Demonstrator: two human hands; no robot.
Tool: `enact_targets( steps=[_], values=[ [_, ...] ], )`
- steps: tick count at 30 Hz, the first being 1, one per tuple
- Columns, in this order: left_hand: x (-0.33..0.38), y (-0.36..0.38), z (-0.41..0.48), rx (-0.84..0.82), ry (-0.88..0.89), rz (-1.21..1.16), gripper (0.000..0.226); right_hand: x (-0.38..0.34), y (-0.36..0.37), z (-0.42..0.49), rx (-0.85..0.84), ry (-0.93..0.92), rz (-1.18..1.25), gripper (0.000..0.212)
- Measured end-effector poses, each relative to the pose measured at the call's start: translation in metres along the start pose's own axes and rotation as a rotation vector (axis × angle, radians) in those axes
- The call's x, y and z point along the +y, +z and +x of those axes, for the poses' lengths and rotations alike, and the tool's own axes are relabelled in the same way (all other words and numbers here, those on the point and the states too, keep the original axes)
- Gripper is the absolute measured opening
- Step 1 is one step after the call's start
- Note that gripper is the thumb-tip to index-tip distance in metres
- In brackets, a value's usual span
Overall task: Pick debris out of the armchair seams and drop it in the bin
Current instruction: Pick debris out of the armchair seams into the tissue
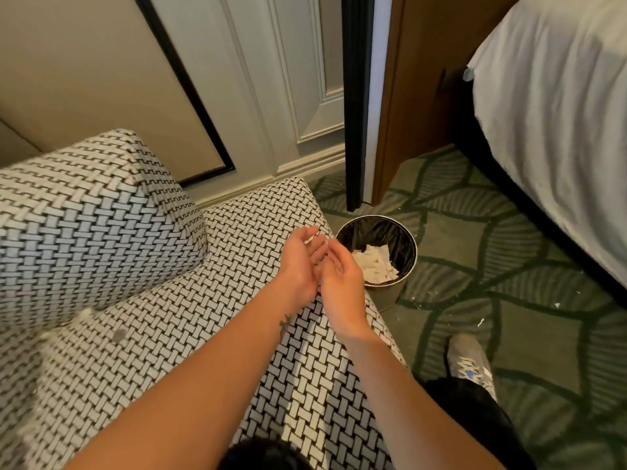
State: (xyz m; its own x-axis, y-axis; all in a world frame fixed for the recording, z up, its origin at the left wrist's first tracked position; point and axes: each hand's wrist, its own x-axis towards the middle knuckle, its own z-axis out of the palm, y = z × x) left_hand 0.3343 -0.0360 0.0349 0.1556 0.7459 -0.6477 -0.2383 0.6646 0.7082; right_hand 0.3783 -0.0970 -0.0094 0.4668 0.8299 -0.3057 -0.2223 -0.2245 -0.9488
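Debris [86, 313] is seen as pale specks in the armchair [142, 293] seam at far left, well apart from both hands. The left hand [302, 262] and right hand [341, 283] are held side by side with fingers spread and nothing visibly gripped, just short of the bin [405, 239]. The bin lies to their right, nearer the right hand, beside the seat edge, with crumpled paper [375, 266] inside and nothing judged to stand between.

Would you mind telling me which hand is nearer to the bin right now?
The right hand. It sits just beside the rim of the bin, fingers reaching toward the opening. The left hand is on its far side, above the armchair seat edge, farther from the bin.
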Motion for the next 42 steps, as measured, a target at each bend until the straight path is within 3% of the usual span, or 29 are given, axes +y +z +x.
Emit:
enact_targets(
  steps=[7, 19, 27, 32, 36, 39, 42],
  values=[
    [0.037, -0.130, -0.099, 0.025, 0.171, 0.118, 0.035, -0.041, 0.063, -0.092, -0.318, -0.033, -0.157, 0.039],
    [0.083, -0.347, -0.136, 0.316, 0.234, -0.081, 0.033, -0.014, 0.208, -0.168, -0.667, -0.075, -0.369, 0.040],
    [0.105, -0.390, -0.089, 0.449, 0.182, -0.080, 0.025, 0.016, 0.284, -0.131, -0.703, -0.026, -0.432, 0.037],
    [0.100, -0.406, -0.059, 0.536, 0.110, -0.157, 0.020, 0.034, 0.329, -0.097, -0.722, -0.091, -0.517, 0.034],
    [0.099, -0.418, -0.052, 0.574, 0.082, -0.279, 0.022, 0.049, 0.362, -0.078, -0.760, -0.217, -0.686, 0.034],
    [0.095, -0.420, -0.051, 0.668, 0.140, -0.311, 0.017, 0.064, 0.375, -0.072, -0.756, -0.352, -0.875, 0.033],
    [0.095, -0.417, -0.049, 0.663, 0.215, -0.393, 0.028, 0.081, 0.379, -0.067, -0.740, -0.442, -1.029, 0.036]
  ],
)
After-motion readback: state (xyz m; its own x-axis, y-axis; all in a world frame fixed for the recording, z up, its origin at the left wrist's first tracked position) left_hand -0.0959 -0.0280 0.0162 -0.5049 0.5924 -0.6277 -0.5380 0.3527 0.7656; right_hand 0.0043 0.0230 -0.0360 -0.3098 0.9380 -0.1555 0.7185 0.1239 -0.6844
